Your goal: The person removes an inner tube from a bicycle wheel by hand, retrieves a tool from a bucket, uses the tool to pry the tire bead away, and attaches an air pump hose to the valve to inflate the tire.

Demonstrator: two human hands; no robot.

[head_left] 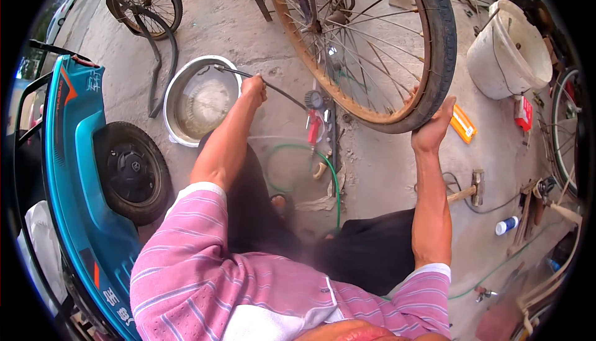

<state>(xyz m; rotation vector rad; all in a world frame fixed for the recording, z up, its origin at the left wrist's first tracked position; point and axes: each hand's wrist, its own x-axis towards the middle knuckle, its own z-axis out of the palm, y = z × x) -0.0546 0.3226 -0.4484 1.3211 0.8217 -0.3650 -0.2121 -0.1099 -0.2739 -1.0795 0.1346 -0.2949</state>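
Observation:
My left hand [253,89] is closed around a thin black air hose [287,94], whose free tip reaches over the rim of a metal basin [172,108]. The hose's other end leads to a tyre inflator with a round gauge [314,99] and a red handle [315,127], low near the wheel. A spoked bicycle wheel with a black tyre [444,49] stands before me, its rim rusty brown. Cupped under the tyre's lower right side, my right hand [433,128] grips it, with some fingers hidden behind the tyre and rim.
A teal vehicle [77,154] stands at left. Beyond the basin, a black inner tube [153,61] hangs by another bicycle wheel. To the right are a white bucket [506,55], yellow packet [462,123], red box [523,113], hammer [477,187] and small bottle [506,225]. A green hose [337,192] crosses the ground.

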